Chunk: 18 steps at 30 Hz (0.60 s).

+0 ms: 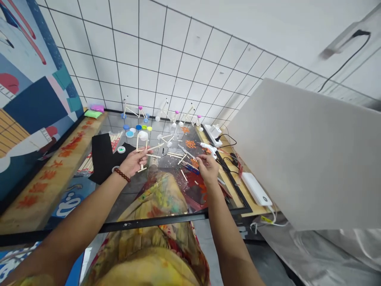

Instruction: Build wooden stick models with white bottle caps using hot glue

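Observation:
My left hand, with a beaded bracelet at the wrist, is closed on a small frame of thin wooden sticks. A white bottle cap sits at the far end of that frame. To the right, my right hand has thumb and fingers pinched at the near end of a thin, pale translucent strip; its exact kind is unclear. Just beyond that hand lies a white hot glue gun. Loose wooden sticks and blue pens lie between the hands.
Several stick models with caps stand along the back by the grid wall. Coloured caps and black cloth lie left. A power strip, a white power bank and cables are at right, beside a large pale panel.

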Motion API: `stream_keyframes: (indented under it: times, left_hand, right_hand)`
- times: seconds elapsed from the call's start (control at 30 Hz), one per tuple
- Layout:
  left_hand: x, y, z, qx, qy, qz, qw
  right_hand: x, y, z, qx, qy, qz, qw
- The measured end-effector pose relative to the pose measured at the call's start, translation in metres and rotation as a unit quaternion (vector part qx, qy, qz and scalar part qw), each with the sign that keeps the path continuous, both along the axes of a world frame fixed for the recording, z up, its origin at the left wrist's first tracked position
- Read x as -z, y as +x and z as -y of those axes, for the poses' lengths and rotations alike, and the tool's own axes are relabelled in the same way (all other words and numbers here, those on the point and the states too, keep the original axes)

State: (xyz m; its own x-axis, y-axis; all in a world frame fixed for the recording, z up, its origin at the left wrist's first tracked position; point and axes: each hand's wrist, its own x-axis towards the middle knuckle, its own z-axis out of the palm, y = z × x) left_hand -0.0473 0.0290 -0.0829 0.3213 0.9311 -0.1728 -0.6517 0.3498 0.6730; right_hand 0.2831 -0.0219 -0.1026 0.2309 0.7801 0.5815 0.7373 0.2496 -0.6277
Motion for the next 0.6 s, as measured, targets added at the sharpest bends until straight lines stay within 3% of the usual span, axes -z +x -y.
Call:
stream_keyframes:
  times: [0.2, 0.4, 0.6]
  left_hand:
    - [-0.003, -0.002, 0.0, 0.013, 0.029, 0.028, 0.999]
    - [0.004, 0.0, -0.001, 0.01, 0.055, 0.024, 0.998]
    - [0.002, 0.005, 0.009, -0.035, 0.09, -0.008, 0.995]
  right_hand:
    - [-0.002, -0.015, 0.019, -0.064, -0.113, 0.016, 0.991]
    - [-0.009, -0.032, 0.025, -0.09, -0.248, 0.067, 0.962]
    - [-0.023, -0.049, 0.025, -0.113, -0.266, 0.08, 0.954]
